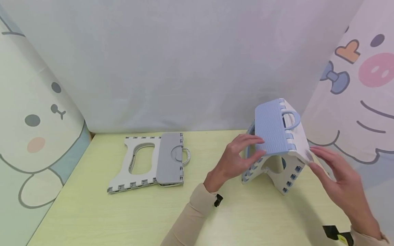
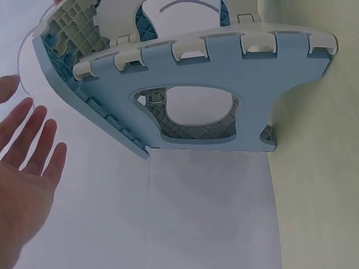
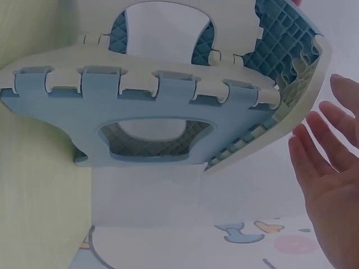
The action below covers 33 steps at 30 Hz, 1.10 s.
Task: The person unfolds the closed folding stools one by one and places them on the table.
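Observation:
A blue and white folding step stool (image 1: 271,126) stands partly unfolded on the table, its two top panels sloping down from a ridge like a roof. A blue loop handle (image 1: 292,120) sticks up at that ridge. My left hand (image 1: 235,159) is beside the blue panel; in the left wrist view its spread fingers (image 2: 36,134) are apart from the stool. Over on the white panel's side is my right hand (image 1: 344,184), fingers loosely extended. Its fingertips (image 3: 300,134) lie close to that panel's edge; whether they touch it I cannot tell. Neither hand grips anything.
A grey and white folding stool (image 1: 169,160) lies folded flat on the left of the pale yellow table (image 1: 123,218), its small handle pointing right. A plain light curtain (image 1: 184,68) hangs behind the table, with cartoon-printed cloth (image 1: 27,85) at both sides.

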Motion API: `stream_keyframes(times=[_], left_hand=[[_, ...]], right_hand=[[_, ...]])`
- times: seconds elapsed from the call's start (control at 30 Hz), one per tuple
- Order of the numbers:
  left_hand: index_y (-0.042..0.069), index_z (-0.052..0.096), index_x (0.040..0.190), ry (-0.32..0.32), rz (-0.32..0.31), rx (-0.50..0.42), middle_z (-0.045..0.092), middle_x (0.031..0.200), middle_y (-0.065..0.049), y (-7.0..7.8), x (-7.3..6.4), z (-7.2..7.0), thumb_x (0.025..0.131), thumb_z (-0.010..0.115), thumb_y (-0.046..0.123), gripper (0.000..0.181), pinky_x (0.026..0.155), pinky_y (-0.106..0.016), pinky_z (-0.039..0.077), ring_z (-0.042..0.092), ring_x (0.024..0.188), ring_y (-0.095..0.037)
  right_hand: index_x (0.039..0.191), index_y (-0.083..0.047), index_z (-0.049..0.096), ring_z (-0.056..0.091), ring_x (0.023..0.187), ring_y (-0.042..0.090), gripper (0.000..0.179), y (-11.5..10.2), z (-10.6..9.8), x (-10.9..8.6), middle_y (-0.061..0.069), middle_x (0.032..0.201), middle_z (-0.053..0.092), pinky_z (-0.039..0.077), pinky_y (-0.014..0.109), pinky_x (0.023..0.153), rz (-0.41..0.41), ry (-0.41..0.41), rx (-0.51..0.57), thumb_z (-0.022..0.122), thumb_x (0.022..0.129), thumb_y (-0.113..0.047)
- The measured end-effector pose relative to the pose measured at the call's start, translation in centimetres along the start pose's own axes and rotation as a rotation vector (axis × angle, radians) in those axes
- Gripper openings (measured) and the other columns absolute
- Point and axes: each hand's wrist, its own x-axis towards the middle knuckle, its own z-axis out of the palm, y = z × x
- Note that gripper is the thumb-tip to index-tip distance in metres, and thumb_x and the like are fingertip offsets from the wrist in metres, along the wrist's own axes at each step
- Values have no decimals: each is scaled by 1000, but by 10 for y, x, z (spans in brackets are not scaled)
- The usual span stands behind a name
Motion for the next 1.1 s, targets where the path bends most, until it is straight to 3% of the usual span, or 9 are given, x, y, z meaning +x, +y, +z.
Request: stream_keyframes(times=[0.27,0.5,0.63,0.93,1.1], left_hand=[[-1,72,119,-48,-5,-46,71,124,-13,2,-1,5,90,80,6,31,104,-19,46,60,124,-16],[-2,72,119,-81,17,-42,71,125,-12,3,1,7,90,79,5,30,104,-17,45,61,124,-14],[-2,73,119,-96,4,-51,71,125,-12,2,0,8,91,78,5,29,104,-17,45,61,124,-13],[-1,72,123,-136,-5,-10,69,130,-13,1,-1,8,94,76,7,30,106,-15,42,60,126,-15],[0,73,124,-145,29,48,70,129,-10,0,-2,6,94,76,8,32,105,-14,42,61,125,-14]], right_hand=[[125,16,63,58,127,10,40,-8,3,1,23,131,64,42,15,107,21,-27,-58,74,96,-9],[124,14,65,58,128,8,58,-1,4,-1,23,130,66,41,15,107,-11,-30,-86,71,98,-37],[124,13,66,58,128,6,64,5,4,-4,22,130,66,41,14,106,-15,-32,-105,69,96,-45],[122,11,69,59,129,7,65,11,7,-2,21,129,68,42,14,106,-73,-4,-127,67,96,-49],[118,12,71,59,128,7,62,6,9,3,21,126,70,42,14,106,-110,9,-128,67,97,-47]])
